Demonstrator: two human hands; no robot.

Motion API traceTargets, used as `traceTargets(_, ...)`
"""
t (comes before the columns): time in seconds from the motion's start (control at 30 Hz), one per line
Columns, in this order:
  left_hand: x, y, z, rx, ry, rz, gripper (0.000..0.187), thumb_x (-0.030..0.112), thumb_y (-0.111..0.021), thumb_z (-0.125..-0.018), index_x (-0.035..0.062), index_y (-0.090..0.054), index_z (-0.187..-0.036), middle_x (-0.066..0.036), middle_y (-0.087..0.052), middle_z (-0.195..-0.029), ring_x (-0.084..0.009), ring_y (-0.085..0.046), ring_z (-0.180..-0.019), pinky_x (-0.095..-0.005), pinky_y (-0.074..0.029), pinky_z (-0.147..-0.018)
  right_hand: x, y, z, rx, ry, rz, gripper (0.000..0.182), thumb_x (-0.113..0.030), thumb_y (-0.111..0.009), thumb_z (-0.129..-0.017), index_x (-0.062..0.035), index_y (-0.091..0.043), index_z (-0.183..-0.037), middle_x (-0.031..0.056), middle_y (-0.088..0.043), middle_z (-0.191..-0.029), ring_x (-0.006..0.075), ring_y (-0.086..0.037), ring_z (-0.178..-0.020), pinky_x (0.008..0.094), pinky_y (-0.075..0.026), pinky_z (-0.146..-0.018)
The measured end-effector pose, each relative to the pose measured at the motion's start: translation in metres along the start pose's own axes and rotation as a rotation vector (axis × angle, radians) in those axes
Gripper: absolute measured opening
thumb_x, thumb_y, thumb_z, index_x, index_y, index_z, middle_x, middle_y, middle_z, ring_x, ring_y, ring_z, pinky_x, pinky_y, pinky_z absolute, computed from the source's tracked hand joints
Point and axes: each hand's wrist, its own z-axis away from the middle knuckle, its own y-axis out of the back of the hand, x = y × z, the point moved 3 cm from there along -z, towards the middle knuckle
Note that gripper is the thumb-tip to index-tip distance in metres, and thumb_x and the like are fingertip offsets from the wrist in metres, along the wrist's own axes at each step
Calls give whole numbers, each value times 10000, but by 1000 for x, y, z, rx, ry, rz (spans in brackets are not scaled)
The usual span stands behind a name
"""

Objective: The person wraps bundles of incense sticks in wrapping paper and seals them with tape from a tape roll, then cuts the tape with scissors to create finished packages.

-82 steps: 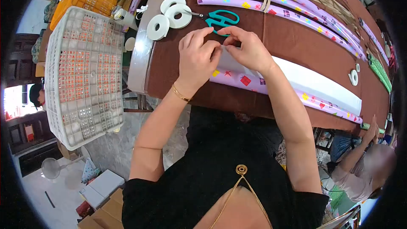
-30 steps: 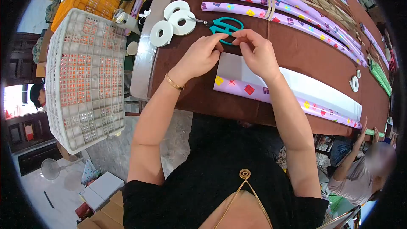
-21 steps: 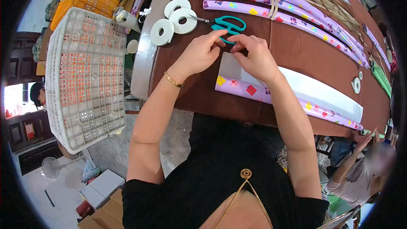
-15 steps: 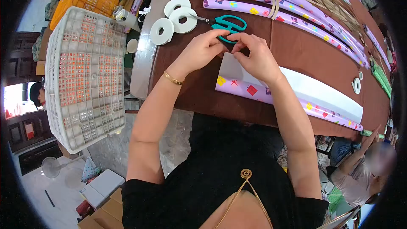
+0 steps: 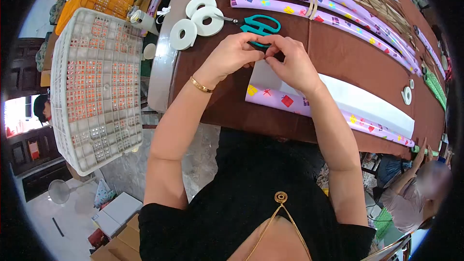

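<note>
Left hand (image 5: 234, 54), right hand (image 5: 293, 62) together at gift-printed paper (image 5: 286, 100) corner.

We're on one head-worn camera — wide fisheye, black curved corners. We look forward and steeply down from above the wearer's black top (image 5: 251, 179), close in; left hand (image 5: 235, 57) and right hand (image 5: 295, 65) sit just above frame centre, brown tabletop (image 5: 348, 50) around and beyond — edges bend strongly.

The left forearm (image 5: 178, 123) and right forearm (image 5: 335, 128) angle forward and inward toward each other — the left hand (image 5: 234, 57) and right hand (image 5: 294, 63) meet near the fingertips, backs upward, index fingers (image 5: 248, 37) arched above the thumbs (image 5: 276, 67), how tightly each one pinches being unclear.
</note>
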Motion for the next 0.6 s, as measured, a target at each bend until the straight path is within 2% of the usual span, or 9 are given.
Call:
traceTargets(0.03, 0, -2, -1, -1, 0, 0, 296, 126, -642, -886, 31, -630, -1166, 10, -647, -789, -61, -585, -705, -214, -472, -667, 0, 0, 0, -4, -7, -13, 359, -21, -636, -784, -93, -663, -1135, 68, -631, -803, 249, -598, -827, 368, -478, -773)
traceTargets(0.1, 0, -4, -2, 83, 39, 189, 277, 108, -651, -865, 10, -652, -1124, -5, -627, -721, -65, -571, -649, -224, -465, -593, 0, 0, -1, -15, -22, -12, 363, -19, -634, -783, -92, -662, -1137, 69, -631, -802, 250, -598, -825, 367, -478, -771)
traceTargets(0.4, -2, -2, -3, 62, 19, 37, 273, 89, -643, -862, 6, -656, -1123, -13, -636, -725, -73, -575, -645, -229, -455, -587, -1, 0, -1, -19, -21, -1, 353, -17, -625, -781, -83, -661, -1126, 72, -636, -803, 250, -598, -815, 368, -476, -763)
traceTargets(0.6, 2, -2, -1, 41, 2, 41, 283, 68, -645, -845, -5, -655, -1118, -20, -645, -707, -80, -579, -636, -237, -451, -593, 0, 0, -1, -8, 8, -1, 352, -11, -618, -779, -83, -664, -1121, 65, -639, -785, 248, -602, -804, 369, -477, -746)
